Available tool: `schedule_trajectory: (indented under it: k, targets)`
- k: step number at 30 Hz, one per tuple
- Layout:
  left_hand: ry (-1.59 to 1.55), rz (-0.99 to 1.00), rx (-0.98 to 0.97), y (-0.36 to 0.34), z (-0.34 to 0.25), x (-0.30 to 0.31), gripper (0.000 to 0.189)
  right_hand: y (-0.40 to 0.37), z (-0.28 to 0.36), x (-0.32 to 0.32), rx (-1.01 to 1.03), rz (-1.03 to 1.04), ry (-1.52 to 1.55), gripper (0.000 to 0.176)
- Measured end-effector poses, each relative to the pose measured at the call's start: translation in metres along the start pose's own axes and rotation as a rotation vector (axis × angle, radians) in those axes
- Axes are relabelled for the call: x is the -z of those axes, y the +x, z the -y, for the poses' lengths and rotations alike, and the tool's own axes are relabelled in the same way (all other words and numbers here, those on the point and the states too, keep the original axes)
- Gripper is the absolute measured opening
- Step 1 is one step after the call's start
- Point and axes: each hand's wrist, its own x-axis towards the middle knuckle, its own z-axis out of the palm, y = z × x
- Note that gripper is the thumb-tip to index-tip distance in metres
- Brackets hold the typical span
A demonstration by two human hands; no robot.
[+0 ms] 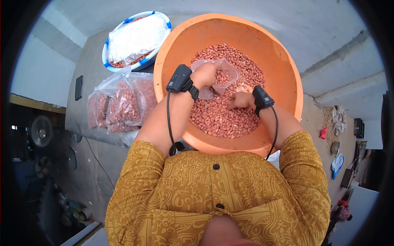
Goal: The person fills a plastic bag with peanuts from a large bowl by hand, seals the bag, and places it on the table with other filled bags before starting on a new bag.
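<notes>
A large orange basin (227, 30) holds a broad heap of reddish-skinned peanuts (223, 123). Over the far part of the heap, my left hand (205, 76) is closed on a clear plastic bag (229, 74). The bag's mouth is spread, and some peanuts show inside it. To the right of the bag, my right hand (242, 100) reaches down into the heap with curled fingers closed around peanuts. Its fingertips are partly hidden among them.
Several filled zip bags (123, 102) stand left of the basin on a grey table (92, 65). Behind them sits a blue-and-white basin (107, 55) of peanuts with a white plastic packet (137, 35) on top. A phone (79, 87) lies near the table's left edge.
</notes>
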Motion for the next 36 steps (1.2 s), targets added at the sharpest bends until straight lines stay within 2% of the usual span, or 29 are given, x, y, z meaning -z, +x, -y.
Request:
schedule_trajectory:
  k: [1, 3, 6, 9, 10, 13, 14, 19, 21, 22, 24, 25, 28, 31, 34, 36]
  targets:
    - [0.002, -0.018, -0.02, 0.0, 0.002, -0.002, 0.073, 0.0, 0.015, -0.011, 0.049, 0.097, -0.014, 0.053]
    - [-0.015, -0.013, -0.023, 0.001, 0.005, -0.004, 0.074, -0.017, 0.041, -0.031, 0.064, 0.152, 0.065, 0.059]
    - [-0.03, 0.025, 0.007, 0.001, 0.003, -0.001, 0.075, -0.015, 0.043, -0.049, 0.04, 0.445, 0.324, 0.057]
    - [-0.042, 0.058, 0.027, -0.001, -0.003, 0.008, 0.076, -0.017, 0.044, -0.043, 0.112, 0.569, 0.529, 0.048]
    - [-0.047, 0.064, 0.029, -0.001, -0.003, 0.009, 0.076, -0.025, 0.051, -0.036, 0.139, 0.586, 0.611, 0.036]
    - [-0.013, 0.087, 0.036, 0.0, -0.002, 0.009, 0.078, -0.022, 0.048, -0.032, 0.316, 0.871, 1.11, 0.029]
    - [-0.016, 0.094, 0.038, 0.0, -0.001, 0.009, 0.077, -0.021, 0.048, -0.025, 0.36, 0.866, 1.164, 0.026]
    - [-0.038, 0.137, 0.077, 0.001, -0.006, 0.013, 0.075, -0.052, 0.056, 0.023, 0.643, 0.587, 1.533, 0.021]
    - [-0.051, 0.059, -0.009, 0.008, 0.013, -0.007, 0.075, -0.052, 0.054, 0.039, 0.779, 0.421, 1.619, 0.021]
    - [-0.056, 0.021, -0.053, 0.009, 0.014, -0.009, 0.075, -0.05, 0.055, 0.044, 0.727, 0.234, 1.647, 0.021]
    - [-0.192, 0.116, 0.019, 0.01, 0.012, -0.008, 0.077, -0.045, 0.056, 0.048, 0.612, -0.142, 1.677, 0.023]
    - [-0.258, 0.165, 0.056, 0.008, 0.007, -0.003, 0.078, -0.046, 0.055, 0.048, 0.611, -0.165, 1.678, 0.023]
    - [-0.065, 0.106, 0.067, 0.002, -0.005, 0.005, 0.082, -0.048, 0.055, 0.048, 0.612, -0.231, 1.678, 0.025]
    - [-0.059, 0.135, 0.102, 0.001, -0.007, 0.008, 0.084, -0.069, 0.065, 0.054, 0.434, -0.543, 1.494, 0.023]
    - [-0.013, 0.126, 0.085, 0.0, -0.009, 0.013, 0.084, -0.031, 0.022, 0.059, 0.276, -0.832, 1.164, 0.018]
    - [-0.011, 0.135, 0.083, 0.001, -0.005, 0.009, 0.084, -0.027, 0.002, 0.06, 0.071, -0.608, 0.901, 0.017]
